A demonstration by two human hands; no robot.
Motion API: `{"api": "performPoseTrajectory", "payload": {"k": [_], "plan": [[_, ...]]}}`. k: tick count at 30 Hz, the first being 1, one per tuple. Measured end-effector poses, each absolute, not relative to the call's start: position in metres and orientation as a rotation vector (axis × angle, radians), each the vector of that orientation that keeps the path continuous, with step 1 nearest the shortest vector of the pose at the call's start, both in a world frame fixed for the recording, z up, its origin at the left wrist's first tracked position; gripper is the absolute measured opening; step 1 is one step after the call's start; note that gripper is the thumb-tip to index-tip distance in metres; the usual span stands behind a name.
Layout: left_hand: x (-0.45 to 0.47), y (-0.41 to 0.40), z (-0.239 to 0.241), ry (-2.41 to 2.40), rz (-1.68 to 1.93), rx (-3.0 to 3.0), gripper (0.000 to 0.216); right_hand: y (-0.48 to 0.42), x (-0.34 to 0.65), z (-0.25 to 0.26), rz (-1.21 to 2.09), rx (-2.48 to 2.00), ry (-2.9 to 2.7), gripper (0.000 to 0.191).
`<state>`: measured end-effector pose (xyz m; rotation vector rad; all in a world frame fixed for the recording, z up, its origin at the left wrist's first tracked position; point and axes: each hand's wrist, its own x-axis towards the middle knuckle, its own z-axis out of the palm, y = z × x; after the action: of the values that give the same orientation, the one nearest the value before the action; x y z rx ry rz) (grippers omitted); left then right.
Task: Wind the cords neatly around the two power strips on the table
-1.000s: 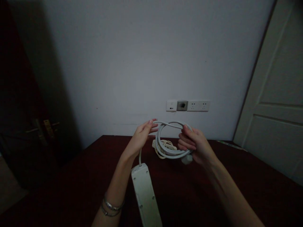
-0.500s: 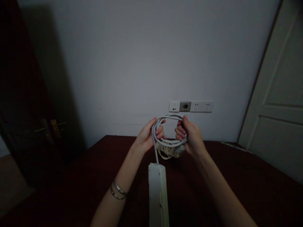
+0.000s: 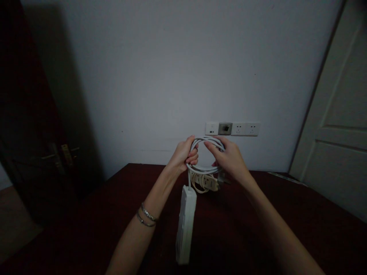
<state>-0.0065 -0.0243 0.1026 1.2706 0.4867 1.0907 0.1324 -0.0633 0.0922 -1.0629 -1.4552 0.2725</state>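
A white cable (image 3: 205,171) is wound into a round coil, held up between my two hands. My left hand (image 3: 185,154) is wrapped round the coil's left side. On the right side, my right hand (image 3: 228,156) grips the loops, with its thumb across the inside of the ring. From the coil's lower left, a short run of cable leads down to a white power strip (image 3: 186,225), which hangs tilted below my left hand. The cable's plug (image 3: 222,177) shows just under my right hand, partly hidden.
Behind the coil, a second, cream power strip (image 3: 210,183) with its own looped cord lies on the dark red table (image 3: 243,225). Wall sockets (image 3: 245,129) sit above the table. A dark door with a handle (image 3: 67,154) stands left; a pale door (image 3: 341,152) stands right.
The hanging power strip has risen and turned, so its lower end now shows. My right hand has shifted its hold, its thumb moving inside the ring.
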Motion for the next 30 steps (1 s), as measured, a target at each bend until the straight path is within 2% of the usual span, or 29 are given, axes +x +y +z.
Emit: {"api": "performPoseTrajectory", "payload": {"k": [10,14,22,27,30], "plan": [[-0.013,-0.036,0.161,0.473,1.0,1.472,0.046,-0.072,0.129,0.138,0.003,-0.898,-1.389,0.035],[-0.009,-0.031,0.162,0.426,1.154,1.57,0.05,-0.067,0.126,0.145,-0.032,-0.861,-1.341,0.037],[-0.018,-0.033,0.162,0.512,1.687,1.914,0.042,-0.067,0.125,0.148,-0.246,-0.979,-1.468,0.043],[-0.012,-0.042,0.145,0.503,1.611,1.757,0.043,-0.07,0.125,0.151,-0.171,-0.942,-1.398,0.047],[-0.011,-0.041,0.133,0.463,1.324,1.595,0.026,-0.068,0.126,0.15,0.041,-0.891,-1.338,0.049]]}}
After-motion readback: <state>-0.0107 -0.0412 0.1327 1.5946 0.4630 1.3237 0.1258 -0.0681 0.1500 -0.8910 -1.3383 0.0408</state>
